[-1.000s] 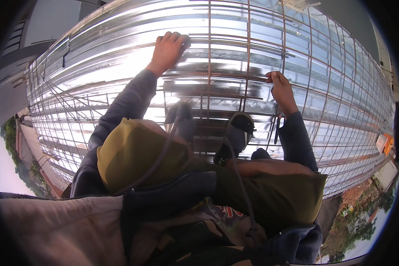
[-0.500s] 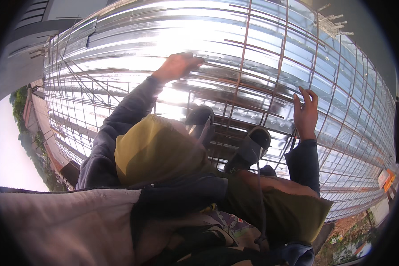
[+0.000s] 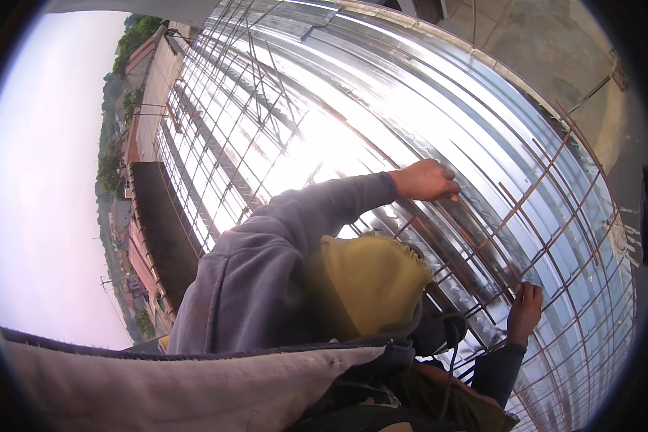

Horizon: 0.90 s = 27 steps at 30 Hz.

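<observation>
My left hand (image 3: 426,180) is curled closed on a thin steel reinforcing bar (image 3: 486,234) of the mesh, above the shiny corrugated metal sheets (image 3: 425,93). Lower and to the right, my right hand (image 3: 525,315) has its fingers bent together at the same bar, close to a crossing of the grid; its grip is partly hidden. I am crouching, with an olive-yellow trouser knee (image 3: 367,288) between my arms. A dark shoe (image 3: 439,333) shows beside the knee, over the bars.
The steel mesh (image 3: 569,288) stretches away to both sides over the sheets. Loose slanting bars (image 3: 263,72) stand at the far left. Beyond the deck's left edge lie a tiled roof edge (image 3: 145,252), trees (image 3: 115,101) and sky. A concrete surface (image 3: 554,50) lies at the upper right.
My view has swung left, showing more sky and rooftops. Both hands now appear farther right and lower. The right hand's fingers, spread before, are now bent in at the bar.
</observation>
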Available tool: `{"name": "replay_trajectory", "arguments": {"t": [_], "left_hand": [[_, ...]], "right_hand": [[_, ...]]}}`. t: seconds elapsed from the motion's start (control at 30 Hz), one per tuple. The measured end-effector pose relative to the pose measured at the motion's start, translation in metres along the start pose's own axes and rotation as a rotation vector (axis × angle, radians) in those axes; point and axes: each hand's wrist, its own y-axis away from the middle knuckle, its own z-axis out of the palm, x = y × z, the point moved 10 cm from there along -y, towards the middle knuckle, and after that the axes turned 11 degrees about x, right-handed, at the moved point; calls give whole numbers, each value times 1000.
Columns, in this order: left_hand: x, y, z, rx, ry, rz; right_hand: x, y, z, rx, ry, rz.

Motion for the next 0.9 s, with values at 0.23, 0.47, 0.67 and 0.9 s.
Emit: {"name": "replay_trajectory", "arguments": {"t": [0.23, 0.47, 0.67, 0.9], "left_hand": [[-36, -10, -23, 93, -105, -56], [-77, 13, -53, 165, -297, -103], [-98, 27, -77, 206, -330, -93], [-139, 45, -102, 216, -404, -104]], "right_hand": [[-25, -36, 3, 14, -40, -2], [-70, -69, 33, -24, -104, -107], [-102, -84, 48, -66, -171, -141], [-139, -105, 38, -58, -160, -157]]}}
